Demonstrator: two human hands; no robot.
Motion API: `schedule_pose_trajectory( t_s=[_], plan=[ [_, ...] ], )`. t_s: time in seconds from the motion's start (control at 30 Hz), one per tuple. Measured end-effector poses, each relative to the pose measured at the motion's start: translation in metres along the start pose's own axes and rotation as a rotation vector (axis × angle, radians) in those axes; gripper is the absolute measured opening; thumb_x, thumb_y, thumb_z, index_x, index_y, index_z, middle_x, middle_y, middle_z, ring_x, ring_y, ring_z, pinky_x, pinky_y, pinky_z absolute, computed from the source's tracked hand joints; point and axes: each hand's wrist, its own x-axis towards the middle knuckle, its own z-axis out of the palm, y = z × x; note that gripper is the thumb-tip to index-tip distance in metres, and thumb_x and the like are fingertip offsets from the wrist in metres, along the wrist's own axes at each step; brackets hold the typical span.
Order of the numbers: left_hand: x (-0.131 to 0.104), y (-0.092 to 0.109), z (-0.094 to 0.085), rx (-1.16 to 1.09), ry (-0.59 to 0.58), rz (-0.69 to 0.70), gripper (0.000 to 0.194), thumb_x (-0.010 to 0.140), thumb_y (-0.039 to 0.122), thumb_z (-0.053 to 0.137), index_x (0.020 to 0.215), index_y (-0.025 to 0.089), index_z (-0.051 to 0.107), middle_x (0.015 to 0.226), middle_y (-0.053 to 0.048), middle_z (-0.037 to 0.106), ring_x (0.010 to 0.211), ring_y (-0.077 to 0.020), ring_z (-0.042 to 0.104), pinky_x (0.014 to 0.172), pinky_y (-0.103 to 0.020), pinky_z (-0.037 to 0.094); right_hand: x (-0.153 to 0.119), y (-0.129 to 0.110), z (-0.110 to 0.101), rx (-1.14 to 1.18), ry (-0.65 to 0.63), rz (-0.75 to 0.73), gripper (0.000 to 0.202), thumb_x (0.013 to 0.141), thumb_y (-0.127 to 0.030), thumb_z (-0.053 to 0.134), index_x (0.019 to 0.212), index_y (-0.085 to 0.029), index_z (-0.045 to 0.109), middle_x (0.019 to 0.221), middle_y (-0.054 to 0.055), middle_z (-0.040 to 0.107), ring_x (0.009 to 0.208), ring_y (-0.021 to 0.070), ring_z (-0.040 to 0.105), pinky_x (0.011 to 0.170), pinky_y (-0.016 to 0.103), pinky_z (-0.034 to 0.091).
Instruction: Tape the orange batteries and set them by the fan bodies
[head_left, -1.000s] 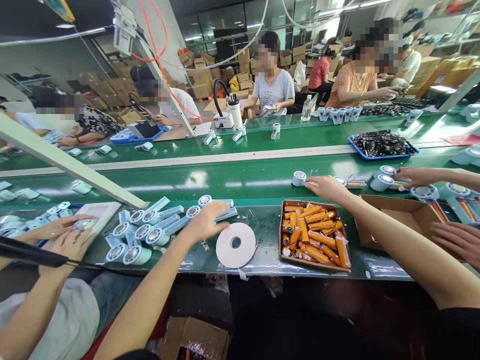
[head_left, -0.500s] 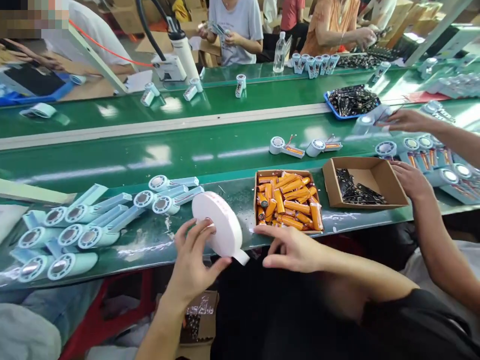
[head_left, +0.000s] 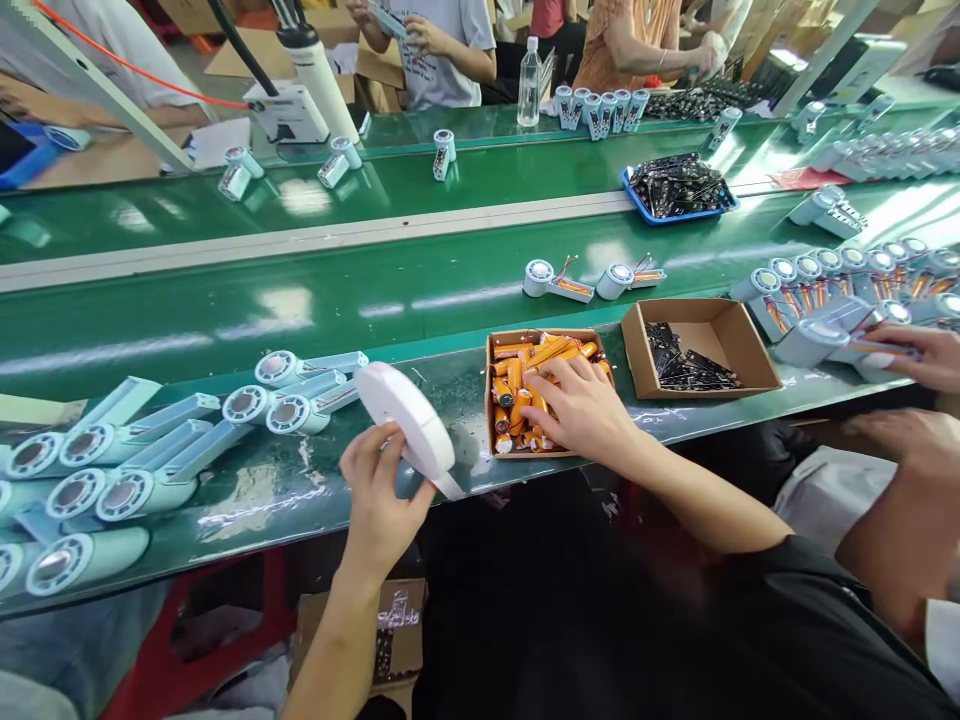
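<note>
I have the left hand (head_left: 386, 500) clamped on a roll of white tape (head_left: 409, 415), its fingers at the middle of the face and the thumb low by the rim. The roll stands tilted at the front of the bench (head_left: 285, 490), its loose end (head_left: 451, 487) trailing down near the edge. With so little of it gripped, I judge it could twist or slip, and the end could stick to the bench or fold onto itself.

The right hand (head_left: 581, 410) reaches into a cardboard box (head_left: 490, 400) of orange batteries (head_left: 514, 372). Its fingers are bent and a little spread among them; I cannot tell whether they pinch one. The batteries lie jumbled with thin wires between, so lifting one carelessly could snag another or tug a wire loose.

Just left of the roll lie pale blue housings (head_left: 295, 413); a swing that way could knock the closest.
</note>
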Motion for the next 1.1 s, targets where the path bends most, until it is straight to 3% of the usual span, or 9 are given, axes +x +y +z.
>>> schedule_pose_trajectory(
  t_s=[0.07,0.17,0.3,0.4,0.57,0.67,0.8,0.97,1.1],
  plan=[
    [0.003,0.009,0.007,0.014,0.014,0.060,0.067,0.086,0.012,0.074,0.145,0.028,0.047,0.137,-0.016,0.056,0.134,-0.0384,0.045,0.108,-0.061,0.047,0.006,0.005,0.001,-0.032,-0.038,0.028,0.028,0.100,-0.044,0.064,0.113,-0.023,0.077,0.127,0.013,0.072,0.115,0.0332,0.059,0.096,0.050,0.048],
    [0.004,0.017,0.010,0.021,0.026,0.096,0.062,0.085,0.010,0.074,0.140,0.026,0.050,0.132,-0.015,0.059,0.129,-0.0377,0.047,0.107,-0.059,0.046,0.000,0.007,0.002,0.288,-0.062,0.027,0.014,0.095,-0.035,0.072,0.102,-0.024,0.074,0.118,0.008,0.077,0.107,0.0277,0.066,0.095,0.046,0.052],
    [0.000,0.022,0.005,0.051,-0.006,0.087,0.053,0.084,0.012,0.075,0.132,0.023,0.055,0.125,-0.015,0.061,0.121,-0.0356,0.047,0.101,-0.054,0.045,-0.017,0.004,-0.004,0.998,0.141,0.144,0.023,0.093,-0.031,0.074,0.108,-0.025,0.058,0.123,0.009,0.077,0.109,0.0229,0.075,0.090,0.039,0.062],
    [-0.002,0.027,0.002,0.071,-0.033,0.100,0.048,0.082,0.015,0.076,0.126,0.021,0.059,0.121,-0.014,0.062,0.116,-0.0348,0.047,0.099,-0.053,0.042,-0.024,-0.003,-0.003,1.259,0.290,0.117,0.025,0.095,-0.024,0.072,0.108,-0.028,0.051,0.133,0.010,0.074,0.120,0.0230,0.074,0.089,0.038,0.065],
    [-0.004,0.039,-0.002,0.048,-0.087,0.133,0.047,0.081,0.016,0.074,0.127,0.022,0.063,0.119,-0.013,0.065,0.112,-0.0322,0.049,0.099,-0.049,0.040,-0.024,-0.011,0.009,0.951,0.475,-0.044,0.034,0.092,-0.015,0.071,0.122,-0.030,0.064,0.126,0.007,0.078,0.118,0.0231,0.075,0.101,0.043,0.065],
    [-0.006,0.046,-0.005,0.021,-0.120,0.139,0.048,0.080,0.016,0.074,0.127,0.023,0.066,0.119,-0.012,0.067,0.111,-0.0322,0.048,0.098,-0.048,0.041,-0.023,-0.010,0.012,0.735,0.520,-0.150,0.030,0.091,-0.012,0.070,0.113,-0.032,0.072,0.119,0.004,0.081,0.117,0.0262,0.076,0.099,0.049,0.067],
    [-0.006,0.053,-0.008,-0.006,-0.153,0.169,0.051,0.080,0.015,0.074,0.130,0.022,0.067,0.119,-0.012,0.068,0.112,-0.0321,0.047,0.098,-0.046,0.043,-0.023,-0.006,0.017,0.606,0.600,-0.289,0.043,0.089,-0.006,0.068,0.121,-0.035,0.072,0.121,0.002,0.080,0.123,0.0275,0.073,0.098,0.051,0.068],
    [-0.003,0.054,-0.010,-0.015,-0.179,0.182,0.051,0.082,0.014,0.074,0.132,0.023,0.067,0.120,-0.011,0.068,0.110,-0.0310,0.049,0.098,-0.045,0.042,-0.030,-0.006,0.027,0.637,0.449,-0.353,0.045,0.093,-0.006,0.062,0.127,-0.034,0.070,0.125,0.003,0.078,0.132,0.0265,0.067,0.105,0.052,0.064],
    [-0.001,0.050,-0.016,0.055,-0.167,0.189,0.046,0.083,0.011,0.073,0.128,0.022,0.070,0.120,-0.010,0.070,0.108,-0.0305,0.051,0.097,-0.044,0.042,-0.038,-0.014,0.020,1.010,0.233,-0.169,0.051,0.099,-0.016,0.060,0.146,-0.033,0.055,0.147,0.008,0.066,0.144,0.0259,0.056,0.116,0.054,0.053]
  ],
)
